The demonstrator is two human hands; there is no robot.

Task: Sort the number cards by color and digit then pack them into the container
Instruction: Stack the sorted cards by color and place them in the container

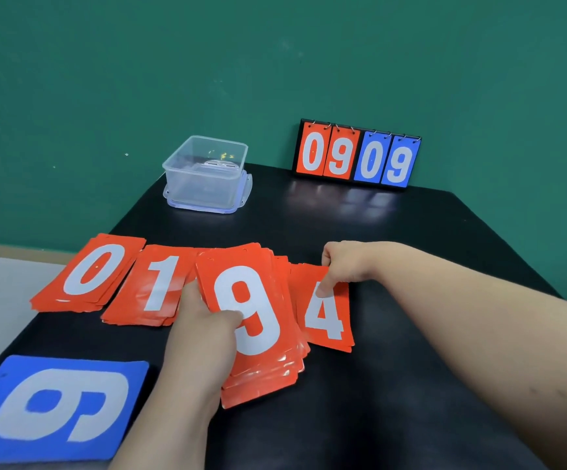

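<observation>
This is a plain indoor room arranged as a small tabletop activity station; its exact kind cannot be told. A bare teal-green wall (275,62) fills the view from 10 to 2 o'clock, and a glossy black worktop (411,232) stands against it. At 9 o'clock a pale floor (4,283) meets the wall along a tan skirting strip (21,247). A flip scoreboard (356,154) stands at 1 o'clock and a clear plastic container (204,184) at 11 o'clock.

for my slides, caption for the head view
Left hand grips red 9 stack; right hand touches red 4 card.
</observation>
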